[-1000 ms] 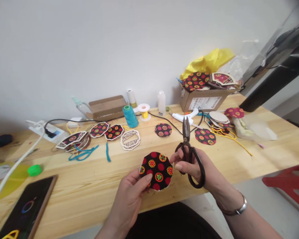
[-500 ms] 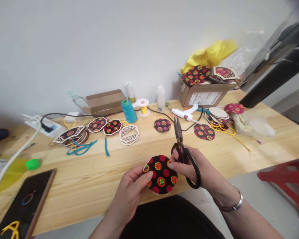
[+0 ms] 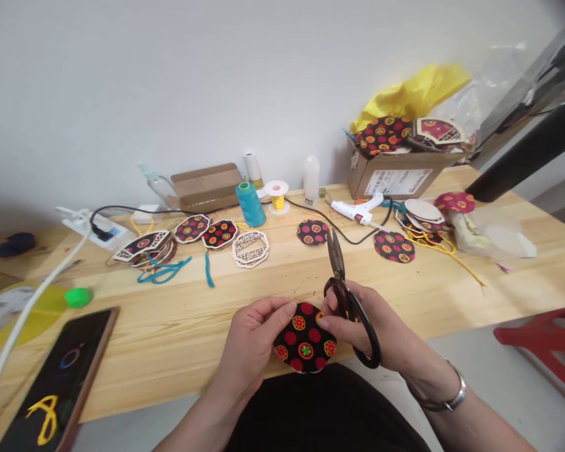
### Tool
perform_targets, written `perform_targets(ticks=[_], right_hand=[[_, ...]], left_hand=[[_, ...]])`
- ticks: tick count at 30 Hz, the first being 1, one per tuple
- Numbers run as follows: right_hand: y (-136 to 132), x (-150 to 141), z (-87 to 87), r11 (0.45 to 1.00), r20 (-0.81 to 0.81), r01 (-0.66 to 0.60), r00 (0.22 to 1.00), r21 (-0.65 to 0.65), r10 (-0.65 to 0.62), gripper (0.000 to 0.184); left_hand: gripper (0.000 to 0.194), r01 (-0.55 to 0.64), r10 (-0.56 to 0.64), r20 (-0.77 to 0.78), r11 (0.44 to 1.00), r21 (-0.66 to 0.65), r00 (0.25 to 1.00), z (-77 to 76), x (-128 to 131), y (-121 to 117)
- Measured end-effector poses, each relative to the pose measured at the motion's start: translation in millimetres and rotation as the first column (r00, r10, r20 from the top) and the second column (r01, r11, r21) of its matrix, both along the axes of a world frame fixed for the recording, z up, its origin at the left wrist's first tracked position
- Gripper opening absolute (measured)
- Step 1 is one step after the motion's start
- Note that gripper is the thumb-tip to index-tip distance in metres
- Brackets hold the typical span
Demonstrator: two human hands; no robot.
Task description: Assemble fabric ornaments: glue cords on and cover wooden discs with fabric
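Note:
My left hand (image 3: 257, 336) pinches the left edge of a round black fabric piece (image 3: 306, 342) patterned with red dots and orange flowers, held over the near edge of the wooden table (image 3: 169, 326). My right hand (image 3: 362, 326) grips black scissors (image 3: 346, 295), fingers through the loops, blades closed and pointing away from me. The thumb and a finger of that hand also touch the fabric's right edge.
A phone (image 3: 61, 376) lies at the near left by a green cap (image 3: 78, 297). Farther back are more fabric rounds (image 3: 394, 246), wooden cut-outs (image 3: 250, 248), a teal thread spool (image 3: 250, 204), a glue gun (image 3: 358, 210) and a cardboard box (image 3: 395, 179). A red stool (image 3: 546, 345) stands at right.
Both hands have drawn the fabric round and scissors lower and closer to me, past the table's edge. The left hand's fingers now curl over the fabric's top left.

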State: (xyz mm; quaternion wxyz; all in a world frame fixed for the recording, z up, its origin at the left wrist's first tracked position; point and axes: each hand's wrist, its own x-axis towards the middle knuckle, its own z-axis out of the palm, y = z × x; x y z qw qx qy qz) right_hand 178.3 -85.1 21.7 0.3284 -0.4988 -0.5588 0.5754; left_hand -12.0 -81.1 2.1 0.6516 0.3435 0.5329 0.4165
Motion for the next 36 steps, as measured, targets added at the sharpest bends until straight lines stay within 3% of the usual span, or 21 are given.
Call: perform_targets(ticks=[5,11,15,24,27,31,36], right_hand=[[3,-1,-5.4,0.999,-0.017,0.046,0.999,0.03,-0.045,0.018],[7,-6,-11.2,0.974,-0.085,0.224,0.971,-0.017,-0.224,0.024],[7,-10,-11.0,0.966,-0.136,0.257,0.956,-0.025,-0.258,0.025],[8,-2,-14.4,0.957,-0.139,0.283,0.947,-0.06,-0.289,0.035],[6,4,-14.8,0.963,-0.063,0.27,0.961,-0.023,-0.271,0.041],[-2,8,-11.1,0.988,0.14,0.136,0.979,0.077,-0.146,0.046],[-9,3,-3.4,0.98,0.49,0.003,0.865,0.2,-0.103,0.046]], left_hand=[[0.035,-0.076,0.081,0.132,0.996,-0.041,0.988,3.2,-1,-1],[0.034,0.057,-0.034,0.337,0.997,-0.058,0.941,0.8,4,-9],[0.023,0.033,-0.009,0.303,0.997,-0.075,0.953,-2.6,7,-14],[0.024,-0.034,0.054,0.242,0.996,-0.087,0.969,0.5,2,-11],[0.023,-0.093,0.111,0.237,0.992,-0.086,0.965,2.2,1,-8],[0.023,-0.172,0.185,0.233,0.982,-0.073,0.955,4.4,-2,-4],[0.023,-0.214,0.222,0.244,0.975,-0.059,0.944,6.1,-5,-1]])
